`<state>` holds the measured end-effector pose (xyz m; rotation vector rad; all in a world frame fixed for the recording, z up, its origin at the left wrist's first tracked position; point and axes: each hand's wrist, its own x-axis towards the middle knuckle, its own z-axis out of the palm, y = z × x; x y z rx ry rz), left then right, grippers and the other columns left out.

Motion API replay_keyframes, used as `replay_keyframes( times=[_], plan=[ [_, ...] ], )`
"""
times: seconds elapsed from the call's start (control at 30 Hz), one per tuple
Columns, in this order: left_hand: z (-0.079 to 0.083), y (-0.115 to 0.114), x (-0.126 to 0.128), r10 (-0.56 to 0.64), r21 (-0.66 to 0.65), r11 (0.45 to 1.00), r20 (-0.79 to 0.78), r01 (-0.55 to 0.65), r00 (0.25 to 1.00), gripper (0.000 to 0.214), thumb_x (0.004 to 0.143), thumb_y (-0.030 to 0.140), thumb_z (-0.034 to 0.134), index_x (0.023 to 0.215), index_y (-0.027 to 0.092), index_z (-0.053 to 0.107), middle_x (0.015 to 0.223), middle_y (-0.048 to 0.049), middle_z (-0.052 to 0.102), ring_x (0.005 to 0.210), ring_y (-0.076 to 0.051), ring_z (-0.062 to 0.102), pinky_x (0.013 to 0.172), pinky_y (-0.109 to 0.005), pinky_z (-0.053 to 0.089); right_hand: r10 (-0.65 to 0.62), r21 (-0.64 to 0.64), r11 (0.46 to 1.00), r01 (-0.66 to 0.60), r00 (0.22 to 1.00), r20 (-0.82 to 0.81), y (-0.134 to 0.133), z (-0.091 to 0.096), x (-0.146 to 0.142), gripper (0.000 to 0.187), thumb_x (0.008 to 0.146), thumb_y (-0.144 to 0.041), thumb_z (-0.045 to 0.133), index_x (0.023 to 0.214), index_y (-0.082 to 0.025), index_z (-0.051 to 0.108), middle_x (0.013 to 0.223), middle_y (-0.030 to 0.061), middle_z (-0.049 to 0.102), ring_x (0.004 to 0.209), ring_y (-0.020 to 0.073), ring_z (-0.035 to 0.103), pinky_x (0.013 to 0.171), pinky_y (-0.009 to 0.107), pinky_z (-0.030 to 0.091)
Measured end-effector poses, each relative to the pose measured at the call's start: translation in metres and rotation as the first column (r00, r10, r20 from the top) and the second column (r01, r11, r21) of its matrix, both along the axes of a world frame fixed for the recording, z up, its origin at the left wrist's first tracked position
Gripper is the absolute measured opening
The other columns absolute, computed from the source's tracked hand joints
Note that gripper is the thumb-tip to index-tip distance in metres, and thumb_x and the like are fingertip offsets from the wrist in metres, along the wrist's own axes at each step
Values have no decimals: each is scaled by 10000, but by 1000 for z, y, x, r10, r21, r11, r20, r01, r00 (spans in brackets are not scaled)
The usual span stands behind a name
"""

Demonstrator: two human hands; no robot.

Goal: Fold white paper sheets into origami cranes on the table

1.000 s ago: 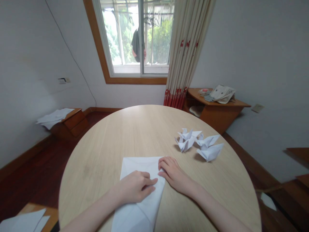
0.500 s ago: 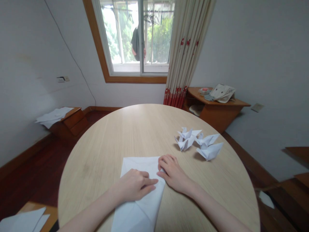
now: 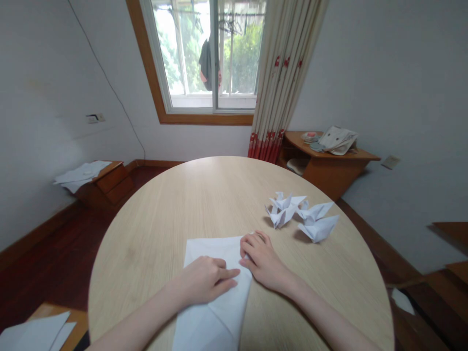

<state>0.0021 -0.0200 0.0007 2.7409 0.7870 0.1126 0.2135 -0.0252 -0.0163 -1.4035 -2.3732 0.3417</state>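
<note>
A white sheet of paper (image 3: pixel 223 317), with fold lines across it, lies lengthwise on the table in front of me. My left hand (image 3: pixel 210 280) rests on top of it, index finger and thumb stretched out to the right and the other fingers partly bent; it presses down without grasping. At the paper's upper right edge, my right hand (image 3: pixel 261 256) has its fingers curled over the border, thumb against the sheet. What lies under those curled fingers is hidden. Several folded white paper birds (image 3: pixel 318 228) stand grouped to the right, beyond my right hand.
The round wooden table (image 3: pixel 153 224) fills the middle. Loose white sheets (image 3: pixel 34 334) lie on a surface at lower left, and more papers (image 3: pixel 84 173) cover a small cabinet. A corner shelf (image 3: pixel 329 168) at the back right carries a cloth bag (image 3: pixel 336 140).
The paper has shifted slightly to the right at its near end. My right fingers have edged up a little; my left hand stays almost where it was.
</note>
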Motion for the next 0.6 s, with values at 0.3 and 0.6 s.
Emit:
replay_keyframes(
  times=[0.3, 0.6],
  plan=[
    [-2, 1, 0, -13, 26, 1000, -3, 14, 1000, 343, 992, 341, 389, 1168, 207, 650, 762, -38, 651, 644, -174, 635, 580, -243, 403, -12, -3, 1000, 12, 1000, 29, 0, 2, -1, 143, 840, -83, 581, 809, -206, 515, 971, 21, 589, 1020, 195, 532, 1044, 481, 247],
    [-2, 1, 0, -4, 52, 999, 2, 4, 1000, 355, 997, 339, 365, 1140, 209, 663, 752, -35, 655, 631, -162, 635, 577, -232, 415, -9, 21, 1000, 9, 1000, 1, 0, -2, -1, 133, 866, -91, 544, 838, -215, 506, 959, 14, 595, 1021, 190, 553, 1057, 501, 235]
  ],
)
